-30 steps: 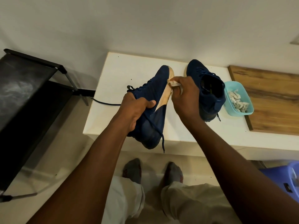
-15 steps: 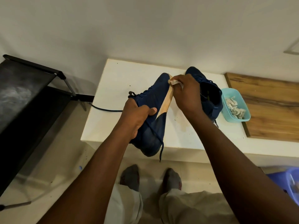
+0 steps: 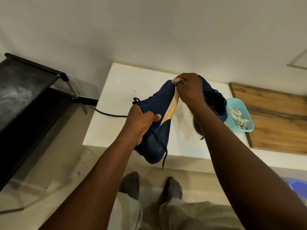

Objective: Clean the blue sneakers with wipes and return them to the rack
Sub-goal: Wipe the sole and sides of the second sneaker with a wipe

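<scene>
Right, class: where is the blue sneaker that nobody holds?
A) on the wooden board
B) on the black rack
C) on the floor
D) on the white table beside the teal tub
D: the loose sneaker stands on the white table, next to the teal tub.

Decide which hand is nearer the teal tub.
Right. The right hand pinches a wipe at the toe of the held sneaker, left of the tub; the left hand grips that sneaker farther left.

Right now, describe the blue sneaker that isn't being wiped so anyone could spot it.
Find the white table against the wall. The sneaker stands on it beside the teal tub, partly hidden by the right hand holding a wipe. Unlike its twin, gripped by the left hand with tan sole showing, no hand holds it.
</scene>
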Demonstrator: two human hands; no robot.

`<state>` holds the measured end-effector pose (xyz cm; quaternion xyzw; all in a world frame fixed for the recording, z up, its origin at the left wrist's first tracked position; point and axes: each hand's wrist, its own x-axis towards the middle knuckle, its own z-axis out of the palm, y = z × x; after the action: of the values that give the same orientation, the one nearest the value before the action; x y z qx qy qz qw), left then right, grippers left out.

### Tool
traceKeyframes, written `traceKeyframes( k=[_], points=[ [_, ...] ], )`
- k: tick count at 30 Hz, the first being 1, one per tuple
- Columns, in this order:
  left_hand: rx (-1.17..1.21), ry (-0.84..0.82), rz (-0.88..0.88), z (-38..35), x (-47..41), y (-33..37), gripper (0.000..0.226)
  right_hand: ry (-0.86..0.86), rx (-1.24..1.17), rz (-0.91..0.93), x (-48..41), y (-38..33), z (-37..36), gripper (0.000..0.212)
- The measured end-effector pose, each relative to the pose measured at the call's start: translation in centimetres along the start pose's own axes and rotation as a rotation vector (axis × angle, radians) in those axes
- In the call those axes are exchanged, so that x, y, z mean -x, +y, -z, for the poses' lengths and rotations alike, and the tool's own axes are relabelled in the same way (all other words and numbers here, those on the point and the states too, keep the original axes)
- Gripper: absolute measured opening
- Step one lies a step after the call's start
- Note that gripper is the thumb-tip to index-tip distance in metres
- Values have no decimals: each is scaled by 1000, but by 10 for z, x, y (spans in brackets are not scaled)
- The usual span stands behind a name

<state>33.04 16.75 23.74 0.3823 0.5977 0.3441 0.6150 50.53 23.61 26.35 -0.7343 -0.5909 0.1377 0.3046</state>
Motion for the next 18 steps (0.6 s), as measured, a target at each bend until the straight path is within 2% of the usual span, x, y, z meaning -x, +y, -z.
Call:
traceKeyframes(
  k=[2, 7, 10, 15, 18],
  points=[
    [15, -10, 6, 2, 0, 1, 30, -18, 36, 15, 13, -2, 3, 25],
    [26, -19, 5, 3, 1, 4, 26, 69, 57, 63, 84, 14, 3, 19],
    [11, -26, -7, 1, 3, 5, 26, 94, 24, 66, 65, 16, 4, 19],
    [11, -22, -4, 4, 3, 5, 33, -16, 102, 65, -2, 4, 4, 24],
    [24, -17, 14, 5, 0, 4, 33, -47, 110, 61, 9, -1, 5, 21]
  ],
)
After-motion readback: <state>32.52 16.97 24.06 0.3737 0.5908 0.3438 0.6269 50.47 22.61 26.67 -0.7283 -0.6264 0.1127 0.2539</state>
